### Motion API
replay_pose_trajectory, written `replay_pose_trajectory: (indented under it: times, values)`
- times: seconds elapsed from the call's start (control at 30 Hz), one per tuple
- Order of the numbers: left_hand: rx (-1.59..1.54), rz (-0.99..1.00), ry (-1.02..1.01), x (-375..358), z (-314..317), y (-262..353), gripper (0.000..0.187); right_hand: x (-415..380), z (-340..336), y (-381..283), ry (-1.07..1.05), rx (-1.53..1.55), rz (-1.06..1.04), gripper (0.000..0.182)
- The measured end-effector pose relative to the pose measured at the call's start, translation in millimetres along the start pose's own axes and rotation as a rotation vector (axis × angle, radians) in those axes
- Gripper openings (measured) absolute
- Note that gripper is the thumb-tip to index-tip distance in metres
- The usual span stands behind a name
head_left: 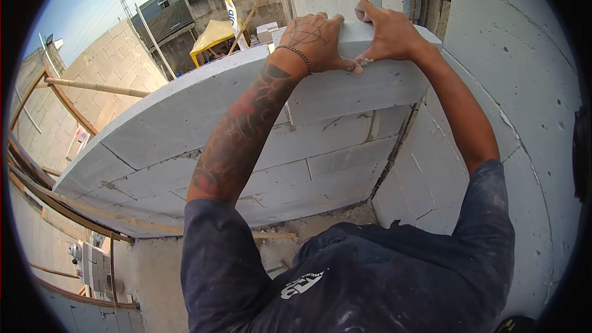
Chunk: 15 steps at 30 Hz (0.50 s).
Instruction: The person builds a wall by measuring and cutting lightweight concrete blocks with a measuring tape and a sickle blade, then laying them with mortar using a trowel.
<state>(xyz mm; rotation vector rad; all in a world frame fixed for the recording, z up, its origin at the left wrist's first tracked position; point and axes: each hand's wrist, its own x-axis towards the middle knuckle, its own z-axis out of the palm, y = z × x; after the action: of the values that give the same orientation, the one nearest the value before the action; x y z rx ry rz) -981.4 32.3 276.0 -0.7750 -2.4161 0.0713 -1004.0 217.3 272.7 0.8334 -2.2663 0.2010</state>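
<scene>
A light-grey aerated concrete block (361, 89) lies at the top of a wall (277, 163) of similar blocks, in the corner by the right-hand wall. My left hand (313, 38) grips its upper edge, with the thumb on the near face and the fingers over the top. Close beside it, my right hand (393, 32) holds the same edge, its fingers reaching over the far side, partly hidden. The two thumbs almost meet at a small grey lump of mortar or debris (365, 61) on the edge.
A tall block wall (512, 68) rises close on my right. Left of me stand wooden poles (98, 87) and a curved frame rail (74, 213). Below is a dusty concrete floor (157, 277). Beyond the wall are a yellow canopy (213, 36) and a banner (229, 3).
</scene>
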Motion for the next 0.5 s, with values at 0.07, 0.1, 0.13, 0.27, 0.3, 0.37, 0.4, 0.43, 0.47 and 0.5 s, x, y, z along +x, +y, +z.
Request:
replay_pose_trajectory:
  times: [0.07,0.1,0.13,0.27,0.3,0.37,0.4,0.43,0.47,0.5]
  values:
    - [0.019,0.009,-0.004,13,8,-5,0.09,4,8,16,-0.022,0.004,0.019,0.075]
    - [0.023,0.035,-0.002,16,11,-5,0.091,4,9,19,-0.05,-0.009,0.055,0.076]
    - [0.026,0.039,-0.013,18,13,-5,0.091,3,10,22,-0.05,0.0,0.062,0.076]
    - [-0.005,0.014,0.008,16,27,-12,0.093,9,25,27,-0.021,-0.002,-0.045,0.078]
    - [-0.019,0.057,0.109,15,36,-18,0.092,11,21,24,-0.089,0.012,-0.028,0.079]
    - [-0.054,0.047,0.035,17,31,-18,0.093,13,23,24,-0.083,0.01,-0.046,0.079]
    - [-0.043,0.024,0.015,16,30,-20,0.093,16,25,24,-0.079,0.031,-0.063,0.08]
    - [-0.029,-0.002,-0.006,16,29,-21,0.093,17,27,23,-0.074,0.054,-0.084,0.08]
    - [-0.017,0.009,-0.011,17,28,-22,0.093,18,28,23,-0.075,0.056,-0.082,0.08]
    - [-0.019,0.008,-0.01,19,28,-23,0.093,19,29,24,-0.069,0.058,-0.076,0.08]
